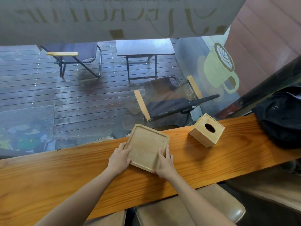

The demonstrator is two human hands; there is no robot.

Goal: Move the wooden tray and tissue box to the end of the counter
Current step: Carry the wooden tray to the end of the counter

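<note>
Gripping opposite near edges, the left hand (pixel 119 158) and right hand (pixel 165 163) clasp the square pale-wood tray (pixel 147 146) on the long orange-brown wooden counter (pixel 65 173). Neither item appears delivered; the pale wooden cube tissue box (pixel 206 130) sits untouched, far right of both hands.

Soft grey daylight through the window (pixel 101 88) evenly lights the counter (pixel 48 176); the tissue box (pixel 206 130) casts a faint shadow. Wide-angle distortion bends the edges, and reflections haze the glass.
</note>
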